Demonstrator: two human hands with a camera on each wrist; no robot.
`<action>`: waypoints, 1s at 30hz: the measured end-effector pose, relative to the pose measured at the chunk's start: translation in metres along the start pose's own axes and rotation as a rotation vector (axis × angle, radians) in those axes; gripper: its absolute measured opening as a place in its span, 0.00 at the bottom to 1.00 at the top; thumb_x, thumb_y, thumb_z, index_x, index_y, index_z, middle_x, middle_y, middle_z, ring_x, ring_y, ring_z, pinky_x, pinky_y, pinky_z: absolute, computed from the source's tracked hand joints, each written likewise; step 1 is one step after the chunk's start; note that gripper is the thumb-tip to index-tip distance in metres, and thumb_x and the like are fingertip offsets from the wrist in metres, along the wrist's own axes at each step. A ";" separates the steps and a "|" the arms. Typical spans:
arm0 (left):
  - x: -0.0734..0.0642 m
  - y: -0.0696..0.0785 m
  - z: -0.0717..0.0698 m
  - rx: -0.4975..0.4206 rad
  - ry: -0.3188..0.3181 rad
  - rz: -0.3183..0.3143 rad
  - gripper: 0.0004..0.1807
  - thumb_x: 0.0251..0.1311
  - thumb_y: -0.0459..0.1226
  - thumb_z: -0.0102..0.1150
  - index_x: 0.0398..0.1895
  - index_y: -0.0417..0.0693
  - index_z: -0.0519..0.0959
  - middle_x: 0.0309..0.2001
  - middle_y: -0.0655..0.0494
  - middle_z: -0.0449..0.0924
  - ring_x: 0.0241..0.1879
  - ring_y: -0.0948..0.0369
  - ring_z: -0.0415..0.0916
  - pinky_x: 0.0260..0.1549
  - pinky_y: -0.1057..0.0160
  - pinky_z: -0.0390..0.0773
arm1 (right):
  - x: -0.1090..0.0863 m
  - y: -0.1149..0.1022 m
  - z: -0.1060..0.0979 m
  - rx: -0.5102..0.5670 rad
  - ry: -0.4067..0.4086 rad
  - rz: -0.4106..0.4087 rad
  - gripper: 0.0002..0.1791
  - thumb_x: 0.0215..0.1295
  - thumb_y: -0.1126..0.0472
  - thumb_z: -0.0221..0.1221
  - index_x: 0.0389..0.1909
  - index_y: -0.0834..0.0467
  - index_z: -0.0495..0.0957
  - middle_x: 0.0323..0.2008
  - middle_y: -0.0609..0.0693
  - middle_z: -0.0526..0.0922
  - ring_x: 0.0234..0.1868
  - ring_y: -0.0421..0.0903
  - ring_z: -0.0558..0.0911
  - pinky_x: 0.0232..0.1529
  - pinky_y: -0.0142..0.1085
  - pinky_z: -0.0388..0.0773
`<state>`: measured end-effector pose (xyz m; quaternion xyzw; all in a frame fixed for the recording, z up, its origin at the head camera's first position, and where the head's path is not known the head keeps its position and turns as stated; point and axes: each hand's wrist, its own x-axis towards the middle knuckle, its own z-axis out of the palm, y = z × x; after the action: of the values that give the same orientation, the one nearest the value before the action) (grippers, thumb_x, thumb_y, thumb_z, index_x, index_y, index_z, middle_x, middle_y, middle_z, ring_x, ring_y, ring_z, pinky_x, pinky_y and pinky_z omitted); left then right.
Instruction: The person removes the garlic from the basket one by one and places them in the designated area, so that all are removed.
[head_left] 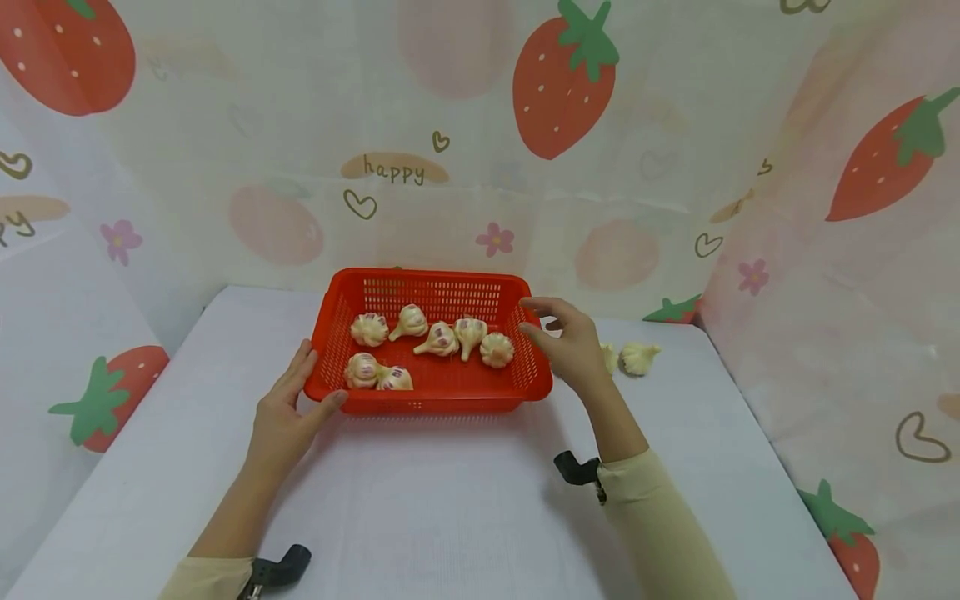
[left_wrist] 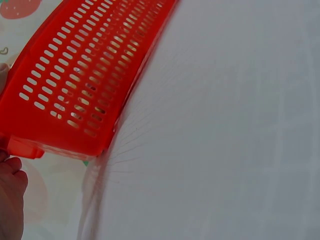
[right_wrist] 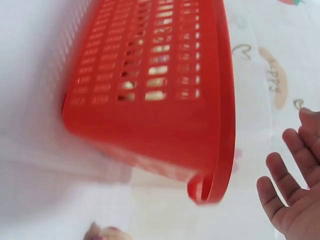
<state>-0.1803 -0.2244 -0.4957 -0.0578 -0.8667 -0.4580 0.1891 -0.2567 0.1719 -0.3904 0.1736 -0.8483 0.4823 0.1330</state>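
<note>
A red plastic basket with slotted walls holds several garlic bulbs. At its left end, my left hand grips the rim, with the thumb over the front corner and the fingers along the side. The left wrist view shows those fingers by the basket's end lip. My right hand is beside the right end, fingers loosely bent and apart. In the right wrist view, a gap separates its fingers from the rim. Whether the basket's base fully touches the table cannot be seen.
On the white-covered table, a garlic bulb lies right of the basket. Another bulb is partly hidden behind my right hand. A strawberry-print curtain hangs behind the table and along both sides.
</note>
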 end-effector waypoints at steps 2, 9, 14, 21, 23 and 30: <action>0.000 0.000 0.000 0.004 0.000 -0.002 0.46 0.62 0.50 0.71 0.80 0.54 0.59 0.81 0.56 0.55 0.80 0.57 0.53 0.63 0.82 0.58 | 0.002 -0.005 0.007 0.010 -0.026 -0.004 0.20 0.67 0.59 0.68 0.59 0.53 0.82 0.55 0.51 0.84 0.55 0.53 0.79 0.57 0.53 0.79; 0.000 0.001 0.000 0.005 0.001 -0.003 0.46 0.62 0.49 0.71 0.80 0.53 0.59 0.81 0.58 0.54 0.80 0.56 0.53 0.63 0.83 0.56 | 0.010 -0.017 0.031 0.069 -0.111 -0.029 0.21 0.67 0.59 0.68 0.61 0.53 0.82 0.55 0.49 0.85 0.52 0.50 0.79 0.55 0.49 0.80; 0.000 -0.001 0.002 0.010 0.002 -0.004 0.46 0.62 0.48 0.72 0.80 0.54 0.59 0.81 0.58 0.55 0.80 0.56 0.54 0.67 0.76 0.60 | 0.015 -0.026 0.047 0.105 -0.168 0.003 0.22 0.67 0.58 0.69 0.61 0.54 0.81 0.56 0.50 0.85 0.55 0.56 0.80 0.53 0.49 0.81; 0.000 0.000 0.002 0.002 -0.001 -0.006 0.46 0.62 0.49 0.71 0.80 0.56 0.59 0.81 0.61 0.54 0.80 0.58 0.53 0.67 0.72 0.62 | 0.019 -0.027 0.067 0.083 -0.211 0.052 0.20 0.66 0.58 0.69 0.58 0.47 0.83 0.52 0.42 0.85 0.54 0.48 0.80 0.54 0.43 0.81; 0.000 0.001 0.002 -0.008 -0.003 -0.004 0.46 0.62 0.49 0.71 0.80 0.55 0.59 0.81 0.60 0.54 0.80 0.57 0.53 0.66 0.77 0.60 | 0.020 -0.026 0.072 0.087 -0.228 0.061 0.20 0.66 0.58 0.69 0.58 0.47 0.83 0.52 0.42 0.85 0.54 0.47 0.80 0.55 0.43 0.81; -0.001 0.000 0.001 -0.001 0.016 0.005 0.46 0.62 0.49 0.72 0.80 0.54 0.60 0.80 0.60 0.56 0.80 0.58 0.54 0.61 0.86 0.56 | 0.021 -0.030 0.096 0.097 -0.319 0.101 0.20 0.66 0.56 0.69 0.58 0.47 0.83 0.54 0.46 0.85 0.55 0.47 0.80 0.54 0.43 0.82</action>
<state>-0.1798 -0.2238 -0.4967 -0.0564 -0.8648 -0.4585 0.1971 -0.2681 0.0709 -0.4067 0.2114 -0.8420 0.4951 -0.0360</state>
